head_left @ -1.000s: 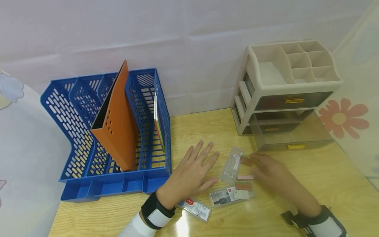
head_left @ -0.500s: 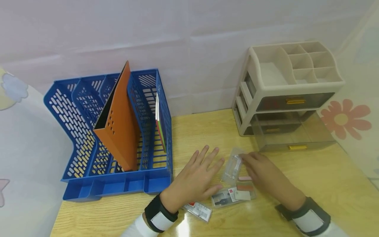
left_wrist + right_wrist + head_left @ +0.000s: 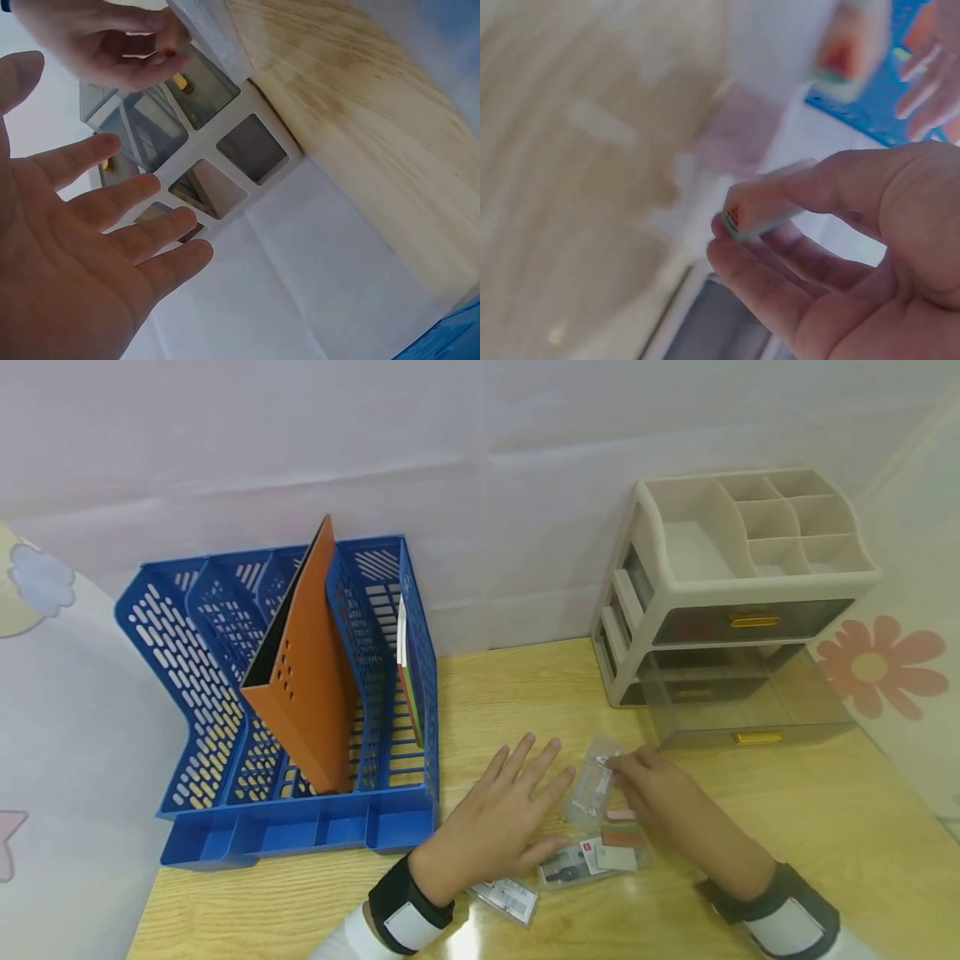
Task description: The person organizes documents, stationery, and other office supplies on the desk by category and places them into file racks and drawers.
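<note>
My right hand [image 3: 667, 797] pinches a small block that looks like an eraser [image 3: 761, 204], orange with a watermelon print on its end, between thumb and fingers. Beneath and left of it, a clear plastic pack [image 3: 588, 797] lies on the table. A pink block [image 3: 621, 816] is close below that hand. My left hand [image 3: 495, 822] has its fingers spread and holds nothing; its palm shows in the left wrist view. Near its thumb sits a clear case [image 3: 558, 868] with a dark tool inside, bearing an orange block [image 3: 624, 836] and a white block [image 3: 617, 858].
A labelled flat case [image 3: 510, 900] lies partly under the left forearm. At left, a blue file rack [image 3: 300, 818] holds an orange folder [image 3: 315, 693] and thin booklets [image 3: 407, 668]. A white drawer organizer [image 3: 652, 602] stands at right, its clear lower drawer [image 3: 757, 710] pulled out.
My right hand has moved left from beside the orange-brown block, picked it up, and now holds it near the clear pack. My left hand has shifted slightly to the right, still spread.
</note>
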A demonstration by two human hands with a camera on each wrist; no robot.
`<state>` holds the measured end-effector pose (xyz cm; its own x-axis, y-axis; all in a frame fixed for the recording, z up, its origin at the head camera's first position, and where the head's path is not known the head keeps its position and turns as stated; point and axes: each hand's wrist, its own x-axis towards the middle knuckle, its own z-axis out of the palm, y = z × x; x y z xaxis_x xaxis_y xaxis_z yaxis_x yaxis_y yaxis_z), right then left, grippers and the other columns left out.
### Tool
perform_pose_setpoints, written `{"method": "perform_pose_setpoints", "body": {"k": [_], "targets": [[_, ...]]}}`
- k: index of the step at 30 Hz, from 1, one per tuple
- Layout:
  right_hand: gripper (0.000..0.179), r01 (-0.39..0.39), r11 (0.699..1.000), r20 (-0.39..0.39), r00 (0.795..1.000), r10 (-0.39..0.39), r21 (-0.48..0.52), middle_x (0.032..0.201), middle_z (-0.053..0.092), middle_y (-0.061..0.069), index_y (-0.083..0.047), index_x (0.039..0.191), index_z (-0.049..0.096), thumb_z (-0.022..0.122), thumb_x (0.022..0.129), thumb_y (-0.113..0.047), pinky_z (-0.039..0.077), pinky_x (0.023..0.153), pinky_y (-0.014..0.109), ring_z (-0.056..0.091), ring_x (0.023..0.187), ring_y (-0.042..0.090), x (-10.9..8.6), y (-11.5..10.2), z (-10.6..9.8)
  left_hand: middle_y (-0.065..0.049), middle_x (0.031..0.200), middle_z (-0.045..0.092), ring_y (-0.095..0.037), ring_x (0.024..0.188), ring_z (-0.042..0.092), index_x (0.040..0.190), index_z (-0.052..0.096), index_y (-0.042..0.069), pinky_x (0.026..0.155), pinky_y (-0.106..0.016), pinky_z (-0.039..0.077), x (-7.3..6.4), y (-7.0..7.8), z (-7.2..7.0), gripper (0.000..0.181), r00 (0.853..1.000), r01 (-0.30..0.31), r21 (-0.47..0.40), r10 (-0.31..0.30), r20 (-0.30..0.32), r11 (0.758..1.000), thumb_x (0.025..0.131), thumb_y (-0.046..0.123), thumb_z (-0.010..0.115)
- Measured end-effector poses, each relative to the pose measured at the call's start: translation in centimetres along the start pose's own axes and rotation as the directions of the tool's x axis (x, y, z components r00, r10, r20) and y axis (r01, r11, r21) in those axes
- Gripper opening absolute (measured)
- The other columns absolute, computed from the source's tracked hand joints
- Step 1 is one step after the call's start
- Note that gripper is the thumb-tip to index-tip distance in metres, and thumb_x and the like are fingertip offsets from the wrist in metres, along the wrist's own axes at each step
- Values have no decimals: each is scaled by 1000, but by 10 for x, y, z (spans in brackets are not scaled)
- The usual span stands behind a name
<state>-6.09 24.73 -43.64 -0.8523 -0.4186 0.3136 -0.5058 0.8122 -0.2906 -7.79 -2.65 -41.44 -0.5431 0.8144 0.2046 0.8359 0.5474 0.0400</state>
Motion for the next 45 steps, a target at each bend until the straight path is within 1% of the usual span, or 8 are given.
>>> {"method": "perform_pose_setpoints", "body": {"k": [9, 13, 19, 23, 29, 33, 36, 45], "targets": [[38, 40, 997, 5, 999, -41, 63, 101, 72, -1, -8, 120, 72, 81, 84, -1, 61, 70, 27, 70, 86, 14, -5, -15, -39, -17, 168, 30, -43, 154, 29, 158, 42, 17, 120, -58, 36, 1, 4, -1, 74, 1000, -18, 21, 18, -10, 1000, 101, 63, 51], [30, 137, 985, -109, 986, -125, 105, 99, 73, -7, -8, 118, 73, 60, 105, -31, 56, 75, 14, 69, 85, 8, -5, -14, -58, -17, 168, 29, -43, 154, 30, 159, 41, 18, 121, -58, 35, 1, 5, -2, 74, 1000, -23, 36, 23, -15, 999, 101, 63, 50], [57, 124, 990, -219, 970, -109, 60, 103, 76, -1, -9, 117, 74, 42, 105, -55, 51, 82, 6, 70, 87, 9, 0, -9, -91, -17, 169, 28, -44, 154, 29, 159, 41, 18, 121, -58, 35, 1, 6, -4, 76, 999, -22, 60, 23, -24, 998, 100, 64, 51], [31, 25, 1000, -204, 979, -25, 0, 107, 78, -2, -11, 122, 73, 72, 98, -31, 50, 82, 5, 72, 86, 8, 4, -3, -111, -18, 168, 29, -44, 154, 30, 159, 41, 18, 122, -57, 34, 1, 6, -5, 76, 999, -21, 66, 23, -29, 998, 100, 64, 52], [36, 39, 998, -230, 972, -47, -38, 106, 77, -1, -7, 124, 73, 75, 96, -29, 54, 73, 8, 66, 90, -11, 19, 10, -124, -17, 168, 29, -43, 153, 31, 158, 42, 19, 120, -58, 37, -1, 6, -3, 75, 1000, -19, 75, 21, -23, 997, 100, 64, 52], [52, -10, 995, -208, 978, -10, -96, 103, 77, -1, -9, 122, 73, 87, 72, -3, 55, 68, 14, 73, 82, 4, 27, 16, -127, -17, 168, 29, -44, 153, 31, 158, 43, 19, 120, -58, 37, -3, 5, -3, 75, 1000, -17, 76, 19, -22, 997, 99, 64, 53], [47, -37, 989, -201, 980, 7, -143, 100, 77, 3, -9, 116, 74, 87, 72, -4, 54, 64, 21, 75, 76, 25, 34, 24, -127, -18, 168, 30, -44, 153, 31, 157, 43, 18, 120, -58, 37, -3, 5, -3, 75, 1000, -17, 83, 19, -22, 996, 99, 64, 53], [37, -95, 962, -89, 993, 75, -255, 95, 77, 11, -8, 115, 73, 86, 80, -12, 47, 51, 37, 68, 69, 24, 50, 43, -123, -18, 168, 31, -44, 153, 31, 158, 43, 18, 119, -58, 37, -4, 6, -6, 75, 1000, -15, 85, 17, -20, 996, 99, 63, 54]]}}
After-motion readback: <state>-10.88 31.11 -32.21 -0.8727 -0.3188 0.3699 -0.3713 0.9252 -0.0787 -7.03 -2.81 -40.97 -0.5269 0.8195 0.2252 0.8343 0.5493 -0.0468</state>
